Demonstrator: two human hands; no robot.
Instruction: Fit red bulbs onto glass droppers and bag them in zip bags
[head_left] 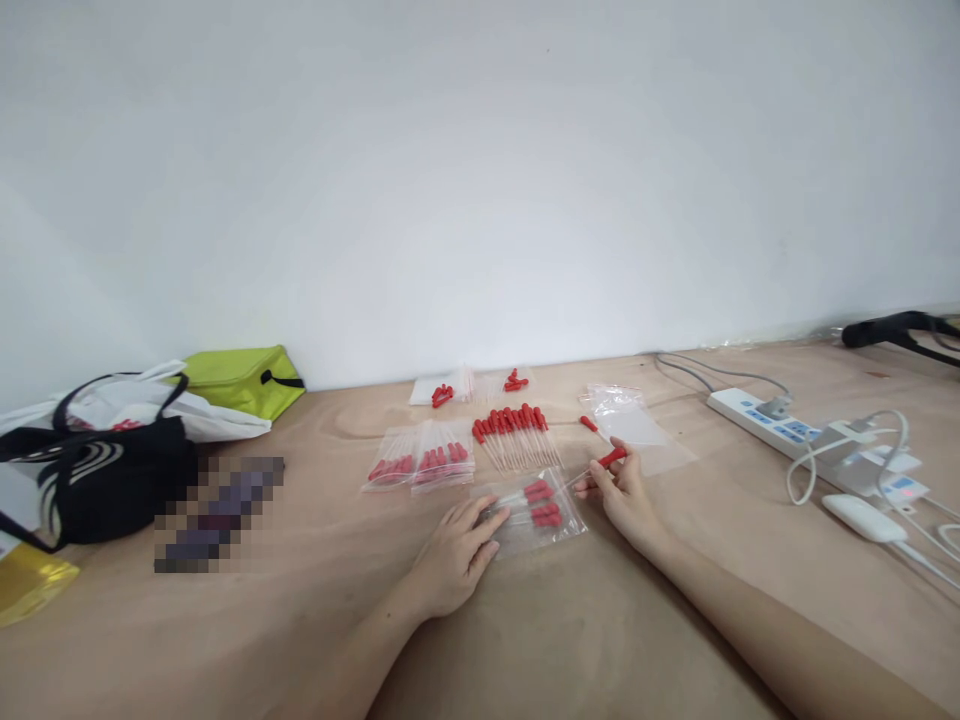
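My right hand (619, 495) is closed on a dropper with a red rubber bulb (612, 457), its thin clear tube slanting left toward the bag. Below the row of droppers, a clear zip bag (517, 540) lies flat with several red-bulbed droppers (546, 513) inside. On that bag's left side rests my left hand (457, 550), its fingers apart and stretched over the plastic. A fanned row of loose droppers (517, 435) lies just beyond. Two filled bags (442, 460) are at its left. One more red bulb (589, 423) lies near some flat clear bags (626, 420).
Two small heaps of red bulbs (516, 380) lie on bags by the wall. To the right is a white power strip (757, 418) with cables and a white adapter (862, 517). A black bag (127, 480) and a lime-green bag (236, 380) stand left, near a blurred-out object (217, 515).
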